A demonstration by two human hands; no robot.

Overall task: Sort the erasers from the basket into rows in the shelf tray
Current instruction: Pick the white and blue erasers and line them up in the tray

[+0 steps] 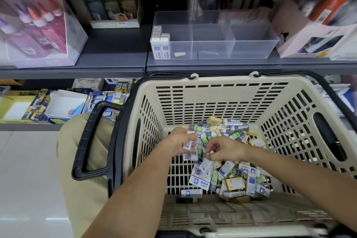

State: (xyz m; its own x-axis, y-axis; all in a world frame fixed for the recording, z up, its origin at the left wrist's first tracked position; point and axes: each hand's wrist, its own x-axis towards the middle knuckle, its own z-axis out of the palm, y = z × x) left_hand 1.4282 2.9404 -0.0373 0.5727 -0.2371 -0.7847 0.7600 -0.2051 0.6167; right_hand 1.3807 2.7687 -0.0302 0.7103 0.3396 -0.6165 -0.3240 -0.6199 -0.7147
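Erasers [234,181] in basket [222,80], picking step: your left hand [181,141] gripped several, right hand [222,149] pinched one. Next likely needed rowing them in the shelf tray [251,50] above basket.

Dark grey metal shelf board [108,63] is running across the view, its front edge facing the camera. Display box of glue bottles [38,31] is sitting on it at far left, blurred. A smaller box of bottles [114,9] is standing deeper in. Pink-and-white carton [313,40] is occupying the right end. Lower shelf [29,126] is holding open cardboard boxes [63,105] of stationery. Pale glossy floor tiles [29,179] are reflecting soft overhead light.
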